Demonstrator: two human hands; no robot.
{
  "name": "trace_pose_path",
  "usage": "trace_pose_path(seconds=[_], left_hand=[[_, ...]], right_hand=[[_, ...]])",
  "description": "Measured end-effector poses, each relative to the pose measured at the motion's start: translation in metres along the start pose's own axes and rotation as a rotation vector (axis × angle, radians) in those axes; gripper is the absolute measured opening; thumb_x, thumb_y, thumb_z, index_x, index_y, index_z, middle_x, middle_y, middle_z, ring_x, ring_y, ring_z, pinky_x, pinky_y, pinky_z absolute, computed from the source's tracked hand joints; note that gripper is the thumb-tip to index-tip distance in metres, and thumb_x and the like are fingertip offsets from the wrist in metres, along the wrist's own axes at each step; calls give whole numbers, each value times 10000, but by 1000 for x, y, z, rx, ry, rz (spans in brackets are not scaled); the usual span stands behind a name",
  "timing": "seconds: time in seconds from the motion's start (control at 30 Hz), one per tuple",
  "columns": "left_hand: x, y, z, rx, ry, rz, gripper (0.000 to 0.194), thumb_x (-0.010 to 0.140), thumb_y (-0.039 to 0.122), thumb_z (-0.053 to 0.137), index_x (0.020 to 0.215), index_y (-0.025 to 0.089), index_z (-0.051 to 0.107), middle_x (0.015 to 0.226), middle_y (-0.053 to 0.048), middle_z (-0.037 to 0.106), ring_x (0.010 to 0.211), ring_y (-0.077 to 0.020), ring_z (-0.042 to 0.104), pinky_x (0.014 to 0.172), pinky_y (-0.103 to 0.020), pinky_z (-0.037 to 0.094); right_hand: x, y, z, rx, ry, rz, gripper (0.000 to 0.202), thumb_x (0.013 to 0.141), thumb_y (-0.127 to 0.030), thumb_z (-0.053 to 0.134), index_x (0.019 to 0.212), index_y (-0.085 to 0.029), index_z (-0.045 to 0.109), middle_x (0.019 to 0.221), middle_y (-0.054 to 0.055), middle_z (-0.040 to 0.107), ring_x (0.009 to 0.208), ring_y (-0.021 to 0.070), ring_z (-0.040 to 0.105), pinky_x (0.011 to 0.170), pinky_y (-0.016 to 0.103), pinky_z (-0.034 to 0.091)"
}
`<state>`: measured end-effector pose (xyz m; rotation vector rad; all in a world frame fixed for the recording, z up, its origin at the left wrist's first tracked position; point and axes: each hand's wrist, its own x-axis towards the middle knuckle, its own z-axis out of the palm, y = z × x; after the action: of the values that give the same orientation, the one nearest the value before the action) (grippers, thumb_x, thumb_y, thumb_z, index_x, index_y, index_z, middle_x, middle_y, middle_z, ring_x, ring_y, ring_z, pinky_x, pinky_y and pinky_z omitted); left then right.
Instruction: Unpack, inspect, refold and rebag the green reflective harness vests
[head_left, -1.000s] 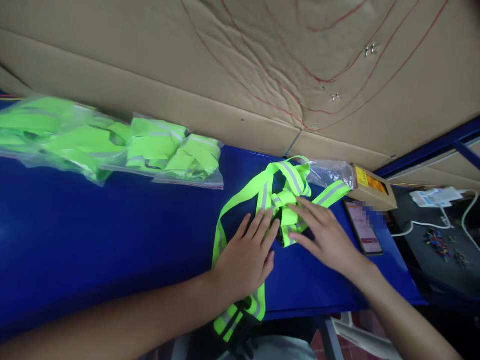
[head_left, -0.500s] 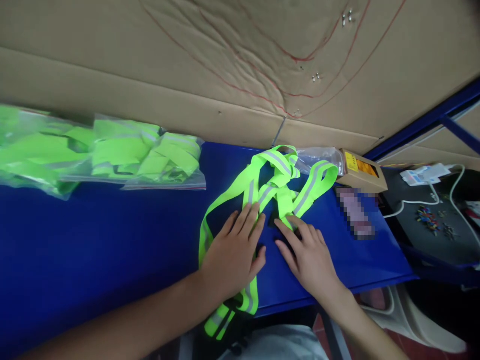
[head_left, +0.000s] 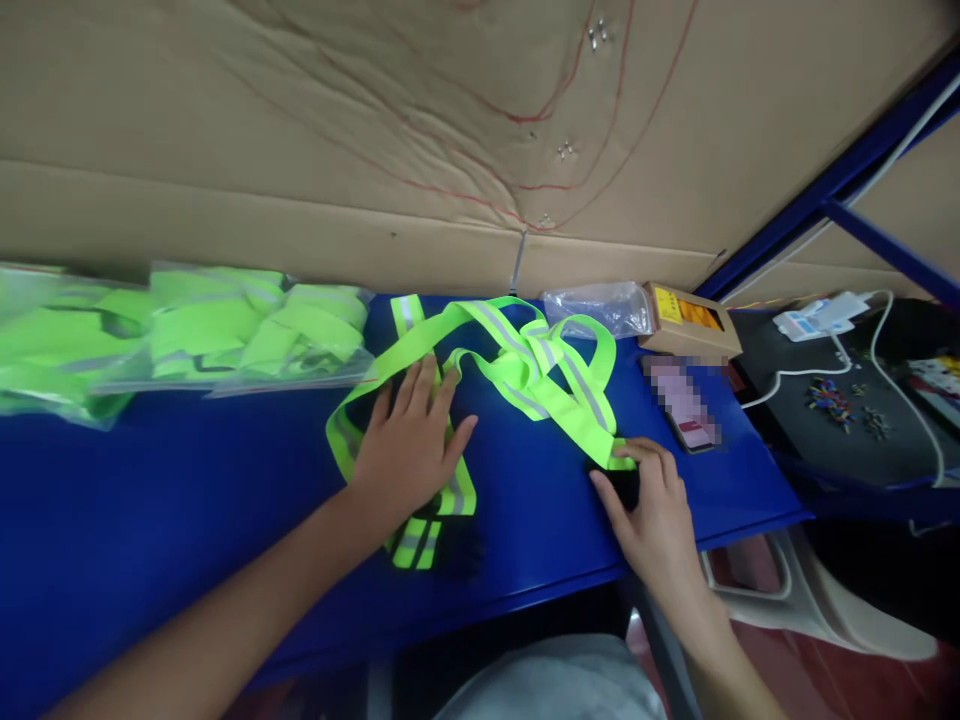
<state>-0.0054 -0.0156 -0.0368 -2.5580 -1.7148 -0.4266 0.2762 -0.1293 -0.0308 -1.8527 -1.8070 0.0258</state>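
A neon-yellow reflective strap with a grey stripe lies looped and tangled on the blue table. My left hand rests flat on its left part, fingers stretched out and thumb apart. Below that hand, a folded strap end with black pieces lies near the table's front. My right hand has its fingers bent over the strap's right end, where a black piece shows between thumb and fingers. The strap's middle forms a loose knot-like tangle between and beyond my hands.
Clear bags of neon straps line the back left. At the back right are a crumpled plastic bag, a cardboard box and a phone. A black surface with small coloured parts and a white cable adjoins.
My hands have moved apart. The right hand has drawn the strap's black-ended part to the right, and the left hand now lies further left. The view has shifted somewhat.
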Motion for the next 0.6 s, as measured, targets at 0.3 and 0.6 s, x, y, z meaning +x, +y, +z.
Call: trace_pose_path(seconds=[0.3, 0.6], left_hand=[[1, 16, -17, -132, 93, 113, 472, 1079, 382, 388, 1455, 133, 528, 1611, -215, 416, 1476, -365, 443, 1172, -565, 414], [-79, 17, -84, -372, 42, 291, 331, 1004, 110, 527, 1301, 233, 602, 1259, -85, 681, 1165, -198, 641, 948, -320, 530]], right_hand=[[-4, -14, -1, 250, 102, -104, 301, 968, -180, 573, 1243, -274, 496, 1340, 161, 554, 1281, 321, 594, 997, 532, 551], [-16, -29, -8, 49, -240, -393, 700, 868, 46, 413, 1452, -314, 547, 1572, 102, 506, 1239, 330, 619, 885, 522, 583]])
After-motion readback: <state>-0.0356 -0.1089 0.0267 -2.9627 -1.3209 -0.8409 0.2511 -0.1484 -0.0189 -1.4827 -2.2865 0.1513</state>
